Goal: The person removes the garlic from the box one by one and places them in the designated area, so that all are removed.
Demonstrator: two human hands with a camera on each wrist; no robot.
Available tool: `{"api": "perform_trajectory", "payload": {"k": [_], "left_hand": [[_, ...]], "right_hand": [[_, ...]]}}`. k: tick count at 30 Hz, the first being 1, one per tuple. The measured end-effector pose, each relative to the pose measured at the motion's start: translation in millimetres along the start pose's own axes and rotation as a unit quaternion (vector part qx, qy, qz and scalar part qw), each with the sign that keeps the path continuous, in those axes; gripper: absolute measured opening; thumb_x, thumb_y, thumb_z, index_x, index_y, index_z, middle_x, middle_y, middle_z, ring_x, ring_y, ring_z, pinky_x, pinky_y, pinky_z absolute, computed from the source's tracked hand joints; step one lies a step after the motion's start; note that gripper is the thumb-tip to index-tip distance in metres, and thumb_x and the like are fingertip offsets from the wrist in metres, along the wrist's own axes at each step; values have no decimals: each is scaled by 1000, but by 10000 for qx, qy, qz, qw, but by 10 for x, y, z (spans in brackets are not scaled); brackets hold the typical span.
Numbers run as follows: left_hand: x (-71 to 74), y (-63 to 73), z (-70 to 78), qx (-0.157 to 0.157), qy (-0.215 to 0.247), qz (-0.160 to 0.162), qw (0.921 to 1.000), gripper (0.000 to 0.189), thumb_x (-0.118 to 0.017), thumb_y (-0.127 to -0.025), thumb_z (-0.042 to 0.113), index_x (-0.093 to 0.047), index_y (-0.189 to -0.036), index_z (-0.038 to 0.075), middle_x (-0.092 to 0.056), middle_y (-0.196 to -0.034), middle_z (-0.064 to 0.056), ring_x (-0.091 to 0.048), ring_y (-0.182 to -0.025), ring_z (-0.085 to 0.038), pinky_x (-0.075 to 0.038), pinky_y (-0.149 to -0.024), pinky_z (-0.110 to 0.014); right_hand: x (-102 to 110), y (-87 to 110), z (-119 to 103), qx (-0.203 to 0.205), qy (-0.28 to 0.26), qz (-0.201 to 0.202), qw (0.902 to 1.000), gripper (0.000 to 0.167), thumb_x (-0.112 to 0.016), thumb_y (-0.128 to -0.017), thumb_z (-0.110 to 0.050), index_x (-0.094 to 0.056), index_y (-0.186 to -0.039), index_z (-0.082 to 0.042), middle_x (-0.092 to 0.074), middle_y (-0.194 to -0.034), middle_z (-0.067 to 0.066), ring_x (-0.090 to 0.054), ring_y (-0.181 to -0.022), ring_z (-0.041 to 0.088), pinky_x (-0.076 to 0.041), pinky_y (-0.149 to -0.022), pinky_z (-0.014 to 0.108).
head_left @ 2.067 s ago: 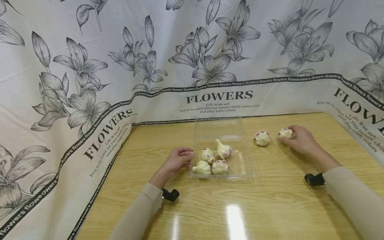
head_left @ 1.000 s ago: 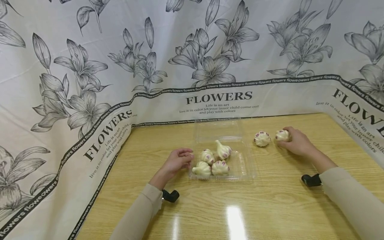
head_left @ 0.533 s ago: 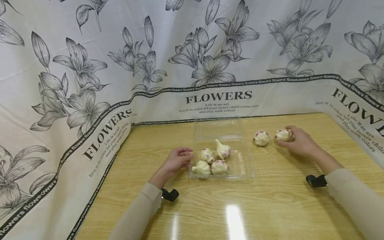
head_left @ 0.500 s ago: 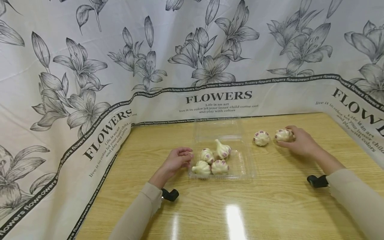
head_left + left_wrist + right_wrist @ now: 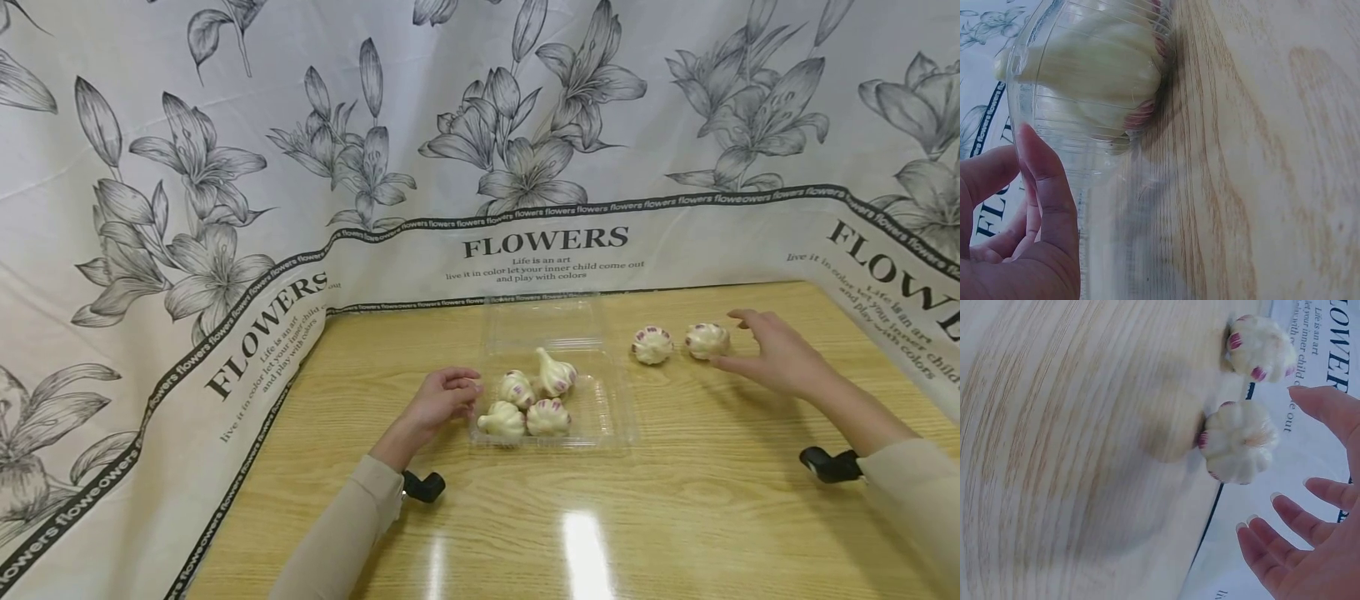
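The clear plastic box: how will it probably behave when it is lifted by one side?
The clear plastic box looks thin-walled, so it may flex, although its ribbed sides could add stiffness. The four garlic bulbs sit toward its left in the head view, so that part would probably dip.

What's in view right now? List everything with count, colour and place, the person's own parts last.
Table: one, light wood, below the rest
Cloth: apparently one, white with dark flower print, around the table's back and sides
Container: one, clear, on the table, lid open
Boxed garlic bulbs: four, cream and purple, inside the container
Loose garlic bulbs: two, cream and purple, right of the container
Left hand: one, bare, pinching the container's left rim
Right hand: one, bare, beside the rightmost loose bulb
Sleeves: two, beige, on both arms
Wrist devices: two, black, by the sleeve ends
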State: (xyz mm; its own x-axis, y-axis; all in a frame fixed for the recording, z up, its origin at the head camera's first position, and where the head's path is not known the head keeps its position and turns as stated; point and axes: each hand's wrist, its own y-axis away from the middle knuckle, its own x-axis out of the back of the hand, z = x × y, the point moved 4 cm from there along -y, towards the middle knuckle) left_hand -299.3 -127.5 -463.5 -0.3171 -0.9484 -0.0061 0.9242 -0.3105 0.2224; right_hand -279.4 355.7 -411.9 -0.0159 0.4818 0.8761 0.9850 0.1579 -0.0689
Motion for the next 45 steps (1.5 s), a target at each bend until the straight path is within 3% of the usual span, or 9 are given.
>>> {"api": "perform_trajectory", "payload": {"k": [6,13,18,29,37,45], "left_hand": [[1,-9,-4,18,47,-13,10000,42,-64,-100,2,-52,-139,-8,-63,-100,-10,-61,-76,-15,-57,-65,-27],[11,-13,-12,12,35,3,10000,42,-65,-99,2,-53,-139,-7,-63,-102,-11,-61,-76,-16,-57,-64,-27],[13,-3,-5,-3,10,-1,10000,43,-65,-99,2,-53,-139,-7,-63,-101,-11,-61,-77,-16,-57,-64,-26],[11,5,5,-35,-34,-15,10000,42,-65,-99,2,-53,-139,-8,-63,-101,-11,-61,-78,-17,-57,-64,-27],[14,-2,-2,-15,-21,23,10000,42,-65,-99,2,-53,-139,-8,-63,-99,-9,-61,-77,-17,-57,-64,-26],[11,-10,-9,-36,9,40,10000,42,-65,-99,2,-53,-138,-8,-63,-97,-7,-60,-76,-16,-57,-63,-27]], "right_hand": [[50,64,-165,149,-44,184,9997,85,-75,-94,-34,-31,-150,14,-35,-139,44,-40,-122,61,-37,-93,79],[27,130,-482,782,-196,633,9947,70,-79,-91,-21,-45,-143,11,-48,-135,36,-51,-114,53,-47,-86,71],[-18,167,-695,1090,-265,706,9912,66,-81,-90,-19,-50,-140,11,-55,-130,32,-57,-112,50,-52,-86,66],[-160,236,-1071,1363,-543,291,9888,59,-78,-93,-23,-54,-137,8,-59,-130,27,-62,-109,43,-54,-90,59],[-310,235,-1273,1743,-632,151,9825,53,-81,-90,-17,-58,-132,6,-64,-121,21,-66,-101,33,-58,-86,51],[-509,191,-1399,1967,-730,-159,9776,49,-79,-91,-18,-60,-129,6,-66,-119,21,-67,-101,37,-58,-86,52]]}}
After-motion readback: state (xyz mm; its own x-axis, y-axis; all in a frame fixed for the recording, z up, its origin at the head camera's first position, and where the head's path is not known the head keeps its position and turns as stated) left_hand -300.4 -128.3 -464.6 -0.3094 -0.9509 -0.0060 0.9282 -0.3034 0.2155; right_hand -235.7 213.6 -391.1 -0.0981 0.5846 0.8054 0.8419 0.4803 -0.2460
